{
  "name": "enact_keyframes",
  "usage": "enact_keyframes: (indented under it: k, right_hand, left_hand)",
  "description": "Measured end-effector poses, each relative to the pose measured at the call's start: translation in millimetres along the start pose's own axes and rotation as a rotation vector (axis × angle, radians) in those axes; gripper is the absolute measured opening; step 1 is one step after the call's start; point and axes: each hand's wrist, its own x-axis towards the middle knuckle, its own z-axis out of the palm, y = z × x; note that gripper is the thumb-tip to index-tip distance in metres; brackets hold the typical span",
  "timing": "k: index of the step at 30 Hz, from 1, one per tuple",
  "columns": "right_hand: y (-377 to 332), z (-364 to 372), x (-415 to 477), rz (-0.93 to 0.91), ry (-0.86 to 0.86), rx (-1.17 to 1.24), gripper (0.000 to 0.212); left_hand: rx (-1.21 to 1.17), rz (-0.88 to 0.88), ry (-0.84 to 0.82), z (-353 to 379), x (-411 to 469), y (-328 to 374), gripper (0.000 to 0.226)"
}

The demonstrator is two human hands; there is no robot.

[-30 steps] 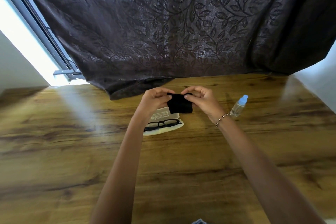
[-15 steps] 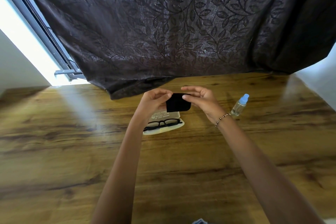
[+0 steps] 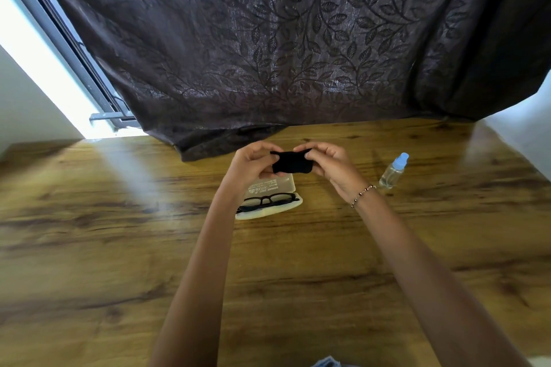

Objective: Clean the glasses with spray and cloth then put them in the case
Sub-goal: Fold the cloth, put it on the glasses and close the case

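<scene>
Both hands are raised above the counter (image 3: 298, 271), a little short of its far edge, and grasp one black cloth (image 3: 291, 162) between them; the left hand (image 3: 253, 161) pinches the cloth's left end with curled fingers and thumb; the right hand (image 3: 331, 163) pinches its right end the same way, a bracelet (image 3: 362, 195) on that wrist. Compared with a second ago, the cloth looks shorter from top to bottom; then it hung as a near-square flap whose lower edge covered part of the case lid; now it is gathered into a low band stretched between the two grips, and more of the printed lid shows under it. The hands themselves have barely shifted; they keep to the same spot over the case.

The case (image 3: 287, 185) lies open on the counter, near the middle of the far edge, just below the hands in the view; the glasses (image 3: 269, 200) lie in its near half, black-framed, as they did in the earlier frames. The bottle (image 3: 393, 171), clear with a blue cap, stands toward the far right corner, apart from the case and right of the right hand; it has not moved. A dark leaf-patterned curtain (image 3: 268, 39) hangs behind the far edge, its hem resting on the counter.
</scene>
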Motion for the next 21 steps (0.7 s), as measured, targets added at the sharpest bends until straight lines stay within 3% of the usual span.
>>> enact_keyframes:
  k: [5, 7, 9, 14, 21]
  right_hand:
    - [0.9, 0.0, -0.7, -0.029, -0.053, 0.025, 0.011]
    - [1.5, -0.2, -0.7, -0.052, -0.052, -0.002, 0.020]
    - [1.2, 0.4, -0.1, -0.045, -0.037, -0.019, 0.028]
    - [1.0, 2.5, 0.5, -0.037, 0.007, -0.040, 0.015]
    - [3.3, 4.6, -0.3, -0.012, -0.043, 0.105, 0.018]
  left_hand:
    - [-0.110, -0.042, -0.008, -1.4, -2.3, 1.8, 0.019]
    - [-0.129, -0.047, -0.010, -3.4, -0.9, 1.6, 0.018]
    - [-0.110, -0.030, -0.030, -5.8, 0.0, -0.7, 0.014]
    - [0.026, 0.014, -0.047, -8.4, 0.1, -3.9, 0.031]
    - [-0.128, -0.037, -0.043, -9.9, -0.9, -5.0, 0.020]
